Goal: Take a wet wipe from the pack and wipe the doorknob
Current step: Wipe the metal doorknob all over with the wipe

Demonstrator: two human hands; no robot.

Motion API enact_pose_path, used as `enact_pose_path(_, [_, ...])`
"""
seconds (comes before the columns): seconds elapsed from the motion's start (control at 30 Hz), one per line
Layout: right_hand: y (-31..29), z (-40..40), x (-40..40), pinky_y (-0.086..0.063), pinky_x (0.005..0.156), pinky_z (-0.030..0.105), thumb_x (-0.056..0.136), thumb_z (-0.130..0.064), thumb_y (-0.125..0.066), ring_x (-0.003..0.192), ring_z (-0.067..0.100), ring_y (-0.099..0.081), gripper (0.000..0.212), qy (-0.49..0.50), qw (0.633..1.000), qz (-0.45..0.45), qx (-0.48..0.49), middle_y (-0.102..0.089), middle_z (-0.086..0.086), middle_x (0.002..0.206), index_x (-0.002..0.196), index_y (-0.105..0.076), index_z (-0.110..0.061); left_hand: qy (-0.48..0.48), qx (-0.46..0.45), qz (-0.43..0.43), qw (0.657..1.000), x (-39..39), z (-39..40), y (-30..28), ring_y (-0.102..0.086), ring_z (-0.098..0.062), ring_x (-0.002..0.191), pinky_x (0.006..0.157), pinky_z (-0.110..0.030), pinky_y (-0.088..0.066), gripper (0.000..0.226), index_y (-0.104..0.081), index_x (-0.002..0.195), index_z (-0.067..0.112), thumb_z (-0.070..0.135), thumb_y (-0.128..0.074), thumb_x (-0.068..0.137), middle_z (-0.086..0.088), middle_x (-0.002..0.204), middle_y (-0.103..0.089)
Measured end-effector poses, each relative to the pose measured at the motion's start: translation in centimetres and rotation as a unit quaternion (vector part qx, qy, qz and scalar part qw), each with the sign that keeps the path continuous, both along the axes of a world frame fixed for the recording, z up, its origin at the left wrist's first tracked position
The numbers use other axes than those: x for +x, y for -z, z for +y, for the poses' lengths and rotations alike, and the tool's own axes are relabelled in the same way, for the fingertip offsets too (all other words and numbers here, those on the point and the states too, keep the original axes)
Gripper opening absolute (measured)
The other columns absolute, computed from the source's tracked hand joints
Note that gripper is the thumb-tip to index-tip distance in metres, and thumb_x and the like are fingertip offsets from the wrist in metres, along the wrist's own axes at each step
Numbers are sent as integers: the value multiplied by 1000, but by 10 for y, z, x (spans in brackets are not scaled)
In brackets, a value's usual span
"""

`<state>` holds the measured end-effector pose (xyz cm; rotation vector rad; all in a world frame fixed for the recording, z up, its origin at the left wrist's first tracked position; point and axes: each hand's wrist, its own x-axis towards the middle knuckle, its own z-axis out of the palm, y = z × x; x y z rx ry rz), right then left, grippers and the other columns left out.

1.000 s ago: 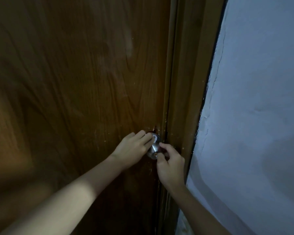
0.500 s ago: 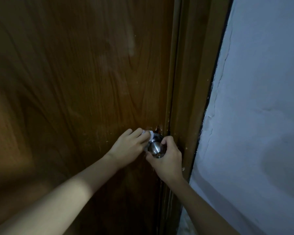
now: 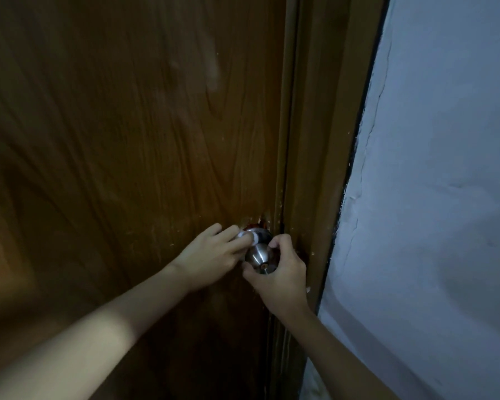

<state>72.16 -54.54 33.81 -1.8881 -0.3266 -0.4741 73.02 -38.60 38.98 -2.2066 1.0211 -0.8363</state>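
A round steel doorknob [image 3: 259, 255] sticks out of a brown wooden door [image 3: 133, 145] near its right edge. My left hand [image 3: 211, 255] presses a small bunched white wet wipe [image 3: 247, 235] against the neck of the knob, behind the ball. From the right and below, my right hand [image 3: 280, 272] cups the knob, with thumb and fingers around its front. Most of the wipe is hidden under my left fingers. The pack of wipes is not in view.
A brown door frame [image 3: 318, 157] runs along the door's right edge. Beyond it is a pale grey-blue wall [image 3: 439, 197] with a cracked edge. The scene is dim.
My right hand has slid from the knob's lower right to wrap around its front. The left hand with the wipe has shifted from the knob's top to its neck.
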Motion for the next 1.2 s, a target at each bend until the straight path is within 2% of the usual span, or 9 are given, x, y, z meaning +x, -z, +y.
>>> enact_pose_path(0.17, [-1, 0, 0, -48, 56, 21, 66, -21, -76, 76, 12, -58, 43, 9, 1000, -12, 2, -56, 1, 88, 91, -41, -25, -35, 60, 12, 998, -4, 27, 12, -38, -19, 91, 70, -33, -27, 39, -73, 87, 21, 34, -81, 51, 1, 107, -56])
enact_pose_path(0.33, [0, 0, 1, -49, 51, 20, 65, -17, -76, 70, 13, -59, 44, 2, 1000, -19, 10, -57, 2, 85, 90, -41, -24, -41, -6, -24, 999, -3, 4, 4, -39, -19, 88, 61, -30, -46, 41, -70, 92, 19, 31, -79, 53, -1, 104, -58])
enact_pose_path(0.43, [0, 0, 2, -47, 51, 19, 66, -18, -77, 70, 16, -60, 43, -5, 1000, -25, 9, -57, 4, 84, 91, -41, -22, -44, 12, 10, 999, -4, 3, 11, -51, -18, 89, 62, -28, -50, 43, -72, 89, 22, 34, -81, 49, 2, 105, -65])
enact_pose_path(0.57, [1, 0, 2, -44, 52, 18, 68, -25, -76, 70, 15, -58, 42, 3, 999, -38, -5, -57, 4, 83, 91, -41, -21, -61, 47, 19, 997, -10, 11, 20, -51, -18, 95, 64, -28, -49, 40, -72, 87, 26, 37, -82, 49, 4, 107, -65])
enact_pose_path(0.73, [2, -1, 4, -47, 51, 22, 66, -21, -77, 68, 17, -60, 44, -4, 999, -39, -4, -58, 6, 84, 91, -41, -20, -80, -35, -62, 994, -3, 6, 9, -38, -20, 90, 62, -30, -47, 45, -67, 103, 18, 29, -75, 60, 1, 106, -64])
enact_pose_path(0.9, [0, -3, 3, -43, 53, 17, 67, -21, -78, 72, 16, -58, 45, -2, 999, -47, -13, -56, 2, 83, 91, -39, -22, -91, -34, -31, 995, -20, 19, 22, -39, -21, 90, 60, -30, -49, 47, -71, 95, 18, 30, -80, 51, -1, 101, -66])
enact_pose_path(1.0, [0, -2, 3, -42, 55, 17, 66, -22, -78, 73, 16, -58, 45, 3, 999, -47, -14, -56, 3, 84, 91, -39, -22, -117, -71, -38, 990, -26, 19, 36, -39, -21, 90, 61, -30, -48, 53, -67, 104, 15, 28, -77, 54, -4, 106, -62])
enact_pose_path(1.13, [0, -3, 2, -50, 55, 27, 66, -25, -78, 72, 18, -61, 45, -3, 999, -48, -9, -59, 5, 84, 91, -41, -21, -137, -102, -50, 984, -17, 5, 47, -37, -21, 90, 61, -29, -46, 56, -57, 116, 13, 25, -68, 63, -6, 115, -40])
enact_pose_path(1.2, [-1, -5, 2, -48, 55, 21, 67, -26, -78, 72, 15, -59, 44, -4, 999, -51, -17, -57, 2, 84, 92, -42, -19, -130, -78, -5, 988, -15, 0, 51, -41, -20, 92, 62, -29, -47, 52, -63, 110, 17, 26, -74, 60, -4, 116, -47])
